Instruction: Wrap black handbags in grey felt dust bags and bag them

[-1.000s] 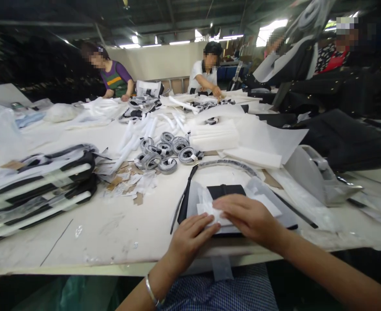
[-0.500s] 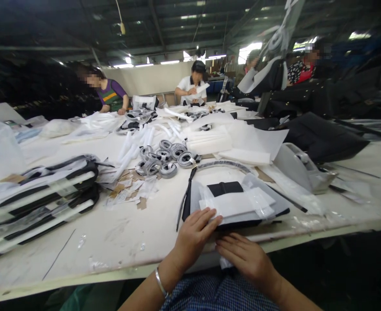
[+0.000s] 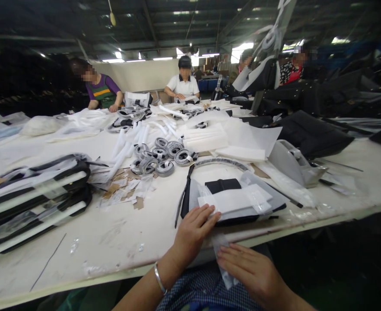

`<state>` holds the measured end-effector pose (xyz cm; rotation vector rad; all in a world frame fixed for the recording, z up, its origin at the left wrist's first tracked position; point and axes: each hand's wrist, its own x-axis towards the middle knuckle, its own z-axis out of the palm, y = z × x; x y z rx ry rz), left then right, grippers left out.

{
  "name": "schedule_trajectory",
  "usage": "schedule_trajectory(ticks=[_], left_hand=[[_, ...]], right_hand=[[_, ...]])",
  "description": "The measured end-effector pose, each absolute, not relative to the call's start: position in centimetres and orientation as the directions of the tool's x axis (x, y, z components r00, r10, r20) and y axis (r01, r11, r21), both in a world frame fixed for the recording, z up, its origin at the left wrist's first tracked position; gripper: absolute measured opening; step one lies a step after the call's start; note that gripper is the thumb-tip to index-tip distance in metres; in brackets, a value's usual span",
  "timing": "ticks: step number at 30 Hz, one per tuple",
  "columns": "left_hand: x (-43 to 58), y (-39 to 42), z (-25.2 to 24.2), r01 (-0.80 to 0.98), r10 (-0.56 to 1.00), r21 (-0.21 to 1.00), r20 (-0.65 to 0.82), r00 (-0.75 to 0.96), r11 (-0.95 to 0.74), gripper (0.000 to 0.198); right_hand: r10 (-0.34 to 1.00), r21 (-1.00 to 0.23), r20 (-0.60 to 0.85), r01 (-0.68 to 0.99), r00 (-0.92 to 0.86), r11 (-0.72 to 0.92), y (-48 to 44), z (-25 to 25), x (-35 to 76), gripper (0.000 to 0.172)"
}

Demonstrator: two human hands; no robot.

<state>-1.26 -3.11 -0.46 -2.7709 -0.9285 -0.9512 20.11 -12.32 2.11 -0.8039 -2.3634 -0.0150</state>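
Black handbag (image 3: 223, 185) near the front edge of the desk (image 3: 122, 246), with room leftward. Your left hand (image 3: 195, 231) rests open on its near edge; your right hand (image 3: 250, 265) touches a plastic strip (image 3: 220, 242), grip unclear.

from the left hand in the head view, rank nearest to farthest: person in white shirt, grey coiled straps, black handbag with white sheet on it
1. Black handbag with white sheet on it: touched by the left hand.
2. Grey coiled straps: beyond, to the left.
3. Person in white shirt: far side, beyond the straps.
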Motion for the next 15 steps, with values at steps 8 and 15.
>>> schedule_trajectory(ticks=[8,15], left_hand=[[-1.4,-3.8,0.2,0.589,0.532,0.078,0.537,0.655,-0.804,0.044],[-0.8,-4.1,-0.5,0.587,0.498,0.131,0.691,0.524,-0.799,0.028]], right_hand=[[0.56,-0.169,0.543,0.572,-0.625,0.802,-9.0,5.9,20.0,0.032],[0.666,-0.217,0.517,0.67,-0.538,0.71,-4.1,8.1,18.8,0.033]])
